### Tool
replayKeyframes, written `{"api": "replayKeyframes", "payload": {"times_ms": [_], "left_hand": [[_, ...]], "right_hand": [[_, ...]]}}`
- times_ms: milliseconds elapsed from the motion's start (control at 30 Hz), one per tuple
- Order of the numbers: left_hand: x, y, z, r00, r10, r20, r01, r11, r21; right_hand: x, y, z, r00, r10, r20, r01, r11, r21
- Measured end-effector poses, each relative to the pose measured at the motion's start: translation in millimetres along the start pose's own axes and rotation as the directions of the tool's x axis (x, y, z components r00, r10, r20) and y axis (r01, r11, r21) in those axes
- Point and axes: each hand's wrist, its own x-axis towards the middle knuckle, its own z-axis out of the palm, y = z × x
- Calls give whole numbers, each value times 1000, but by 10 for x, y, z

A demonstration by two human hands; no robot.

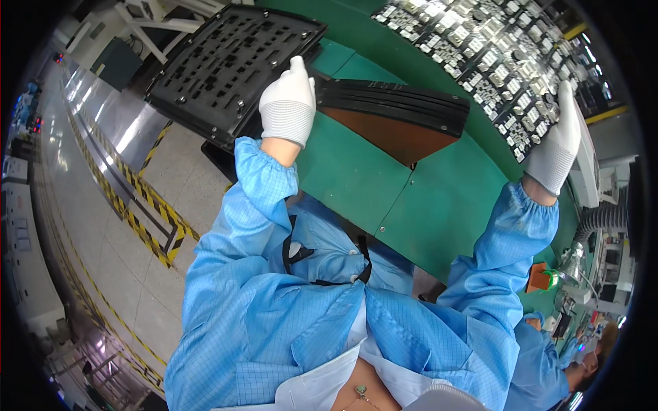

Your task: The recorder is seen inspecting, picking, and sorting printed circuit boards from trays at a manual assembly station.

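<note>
My left hand (288, 106), in a white knit glove, is at the right edge of a black slotted fixture tray (223, 68). Its fingers look curled over that edge, partly hidden, with one pointing forward. At far right my right hand (556, 140), gloved alike, grips the right edge of a large panel of circuit boards (473, 51) crowded with pale and silvery parts. Some of those fingers are hidden by the panel. Between my hands, a black-edged stack of boards or trays (397, 103) with a brown face stands on the green bench (363, 178).
A grey hose (603, 220) and an orange and green box (541, 277) are on the right. Near the lower right is another person in a blue sleeve (541, 363). Yellow-black floor tape (147, 229) runs along the left, by white machines (31, 253).
</note>
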Motion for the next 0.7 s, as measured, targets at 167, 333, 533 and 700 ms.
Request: {"api": "replayKeyframes", "payload": {"times_ms": [167,333,533,700], "left_hand": [[-23,220,-375,966,145,-212,-173,978,-119],[-108,666,-873,793,375,-480,-497,853,-156],[40,1043,-980,573,596,-563,-705,709,32],[74,912,-981,429,644,-634,-840,542,-18]], "right_hand": [[-52,78,-47,969,239,62,-246,921,303],[-223,-43,102,917,360,171,-398,813,424],[-491,-374,341,847,381,372,-532,629,567],[-524,-461,339,854,459,247,-520,729,445]]}}
